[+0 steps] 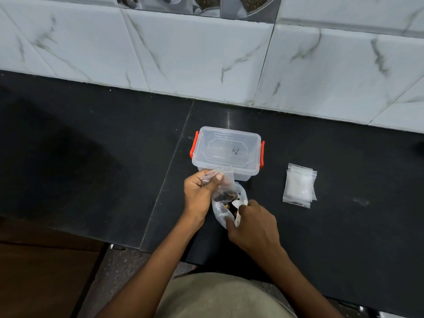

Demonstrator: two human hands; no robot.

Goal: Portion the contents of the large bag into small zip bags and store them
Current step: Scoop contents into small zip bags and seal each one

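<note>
My left hand pinches the top of a small clear zip bag that holds a little dark material. Just below it, the large clear bag sits open on the black counter with dark and yellow bits inside. My right hand grips a white spoon whose bowl is in the large bag's mouth; one finger rests against the bag's side. A clear plastic box with orange latches stands closed right behind both bags. A stack of empty small zip bags lies to the right.
The black stone counter runs left and right, backed by a white marble-tile wall. The counter's front edge is near my body, with a brown surface lower left.
</note>
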